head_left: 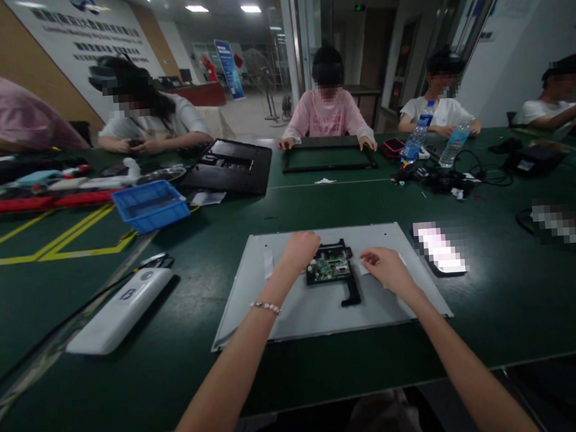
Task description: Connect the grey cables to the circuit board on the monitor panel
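A flat, pale panel lies on the green table before me. On its middle sits a green circuit board in a black plastic frame with an arm pointing towards me. My left hand is closed at the frame's upper left corner; its fingertips are hidden. Just right of the frame, my right hand hovers with curled fingers drawn together, and what they may hold is too small to make out. A white strip lies on the panel's left part, and another white piece shows beside my right fingers.
Left of the panel lies a white power bank with a cable. A lit phone is at the right. Farther off are a blue bin, a black laptop shell, bottles and tangled cables. Across the table a person holds a black bezel.
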A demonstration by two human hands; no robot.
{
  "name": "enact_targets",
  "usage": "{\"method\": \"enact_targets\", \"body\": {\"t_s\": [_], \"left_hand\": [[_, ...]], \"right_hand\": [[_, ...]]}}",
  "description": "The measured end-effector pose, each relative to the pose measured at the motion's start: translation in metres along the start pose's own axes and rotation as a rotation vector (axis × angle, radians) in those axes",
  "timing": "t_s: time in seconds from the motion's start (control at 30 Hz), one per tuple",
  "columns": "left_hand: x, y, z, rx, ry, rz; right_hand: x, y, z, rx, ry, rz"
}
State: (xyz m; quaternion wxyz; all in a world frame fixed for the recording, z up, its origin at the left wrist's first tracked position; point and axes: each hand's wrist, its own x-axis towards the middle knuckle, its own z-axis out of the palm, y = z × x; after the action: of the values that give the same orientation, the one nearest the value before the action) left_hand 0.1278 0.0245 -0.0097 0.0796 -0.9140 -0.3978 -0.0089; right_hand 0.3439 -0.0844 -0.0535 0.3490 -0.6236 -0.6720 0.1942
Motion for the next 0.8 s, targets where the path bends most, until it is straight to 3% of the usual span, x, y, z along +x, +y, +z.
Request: {"method": "enact_targets", "body": {"t_s": [0.23, 0.5, 0.7, 0.8], "left_hand": [[0.011, -0.001, -0.002, 0.025, 0.015, 0.010], [0.032, 0.003, -0.007, 0.028, 0.065, -0.010], [0.019, -0.001, -0.001, -0.010, 0.081, -0.099], [0.007, -0.009, -0.004, -0.057, 0.104, -0.125]], "right_hand": [[0.000, 0.025, -0.016, -0.089, 0.110, 0.102], [-0.002, 0.027, -0.022, -0.123, 0.128, 0.132], [-0.002, 0.025, -0.023, -0.166, 0.139, 0.125], [-0.002, 0.016, -0.021, -0.148, 0.146, 0.016]]}}
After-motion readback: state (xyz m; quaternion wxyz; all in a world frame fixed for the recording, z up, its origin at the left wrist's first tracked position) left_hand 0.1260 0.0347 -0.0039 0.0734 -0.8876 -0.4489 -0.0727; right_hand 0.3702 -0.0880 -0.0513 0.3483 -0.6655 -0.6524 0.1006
